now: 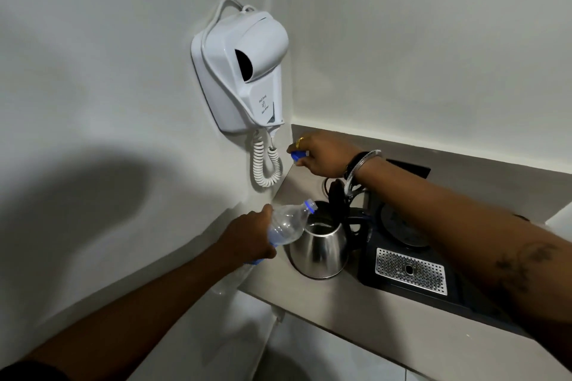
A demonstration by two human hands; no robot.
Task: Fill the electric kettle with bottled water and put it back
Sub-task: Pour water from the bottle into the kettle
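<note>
A steel electric kettle (318,250) stands on the grey counter (340,297) with its black lid (336,195) flipped up. My left hand (247,235) grips a clear plastic water bottle (288,223), tilted so that its blue-ringed neck rests over the kettle's open mouth. My right hand (325,155) is farther back near the wall corner, pinching the blue bottle cap (298,155) just above the counter. The kettle's round base (402,226) lies on a black tray to its right.
The black tray (387,278) holds a perforated metal drip grate (411,269). A white wall-mounted hair dryer (241,71) with a coiled cord (266,164) hangs on the left wall above the counter's end. A black cable loops behind the kettle.
</note>
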